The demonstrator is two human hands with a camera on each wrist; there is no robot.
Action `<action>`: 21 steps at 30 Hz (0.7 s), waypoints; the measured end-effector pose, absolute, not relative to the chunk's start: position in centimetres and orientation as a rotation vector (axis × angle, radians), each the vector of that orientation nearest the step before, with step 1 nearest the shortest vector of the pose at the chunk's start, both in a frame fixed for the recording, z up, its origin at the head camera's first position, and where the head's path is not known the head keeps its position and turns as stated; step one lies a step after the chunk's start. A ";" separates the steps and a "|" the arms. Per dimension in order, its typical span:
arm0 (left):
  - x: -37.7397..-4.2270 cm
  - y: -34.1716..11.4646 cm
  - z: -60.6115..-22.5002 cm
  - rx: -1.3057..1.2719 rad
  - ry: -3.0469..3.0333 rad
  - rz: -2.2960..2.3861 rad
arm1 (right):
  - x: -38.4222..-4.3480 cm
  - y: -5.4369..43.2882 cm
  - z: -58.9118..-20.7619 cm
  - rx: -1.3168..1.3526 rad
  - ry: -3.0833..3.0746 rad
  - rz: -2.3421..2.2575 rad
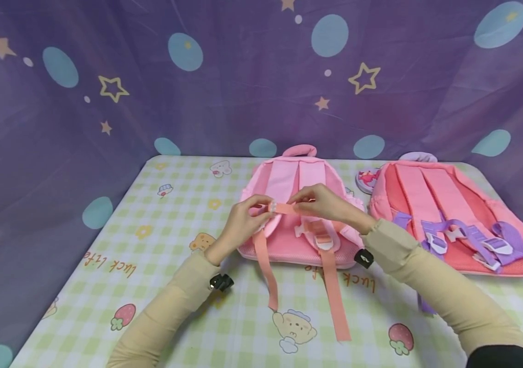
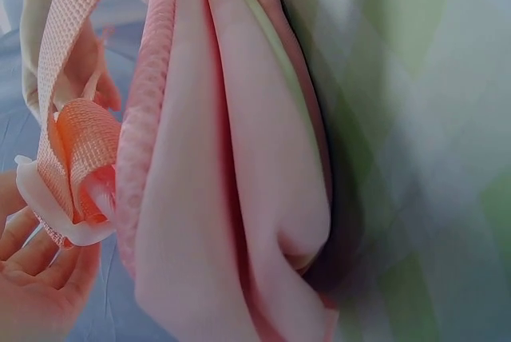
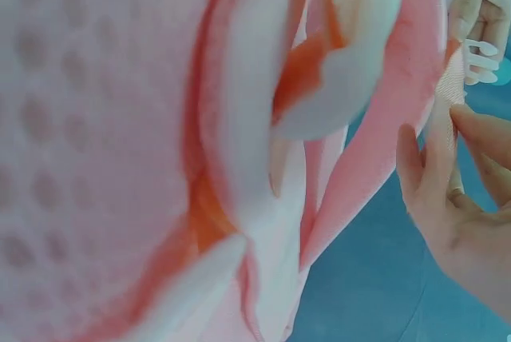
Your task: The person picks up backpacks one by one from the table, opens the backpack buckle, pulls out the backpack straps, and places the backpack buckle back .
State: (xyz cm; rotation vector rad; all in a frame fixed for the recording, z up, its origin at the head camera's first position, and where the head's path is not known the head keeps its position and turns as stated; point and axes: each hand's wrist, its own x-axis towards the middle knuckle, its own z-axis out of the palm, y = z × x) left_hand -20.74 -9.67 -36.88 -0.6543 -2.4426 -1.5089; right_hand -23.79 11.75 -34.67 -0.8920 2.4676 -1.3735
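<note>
The pack (image 1: pixel 252 245) lies with its shoulder straps (image 1: pixel 284 179) facing up, its handle (image 1: pixel 299 148) at the far end. Above its middle, a peach band (image 1: pixel 284 208) runs between the two hands, with a white pronged clip (image 1: pixel 272 206) at its left end.

The left hand (image 1: pixel 242 220), over the left half of the pack, pinches the band's clip end between thumb and fingers. The right hand (image 1: pixel 323 202), over the right half of the pack, pinches the band a little way along from the clip. The right wrist view shows the band running from one hand to the other, with the clip's prongs beside the left fingers.

Two peach tails (image 1: pixel 333 291) hang over the pack's near edge onto the checked cloth (image 1: pixel 169 291); the right one reaches farther from the pack. A white adjuster (image 1: pixel 324 245) sits on the pack's right half, below the right hand.

To the right of the pack lies a second pack (image 1: pixel 447 197), also straps up, with purple webbing (image 1: pixel 514 240) and white buckles (image 1: pixel 496 245). A round piece (image 1: pixel 366 180) with a red figure shows between the pack and the second one, partly covered by the latter. Behind the pack hangs a purple backdrop (image 1: pixel 243 102) with stars and blue ovals.
</note>
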 end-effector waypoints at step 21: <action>-20.9 -9.4 -37.0 -0.619 -2.483 -1.637 | -23.6 11.1 -34.1 -0.792 2.503 -1.320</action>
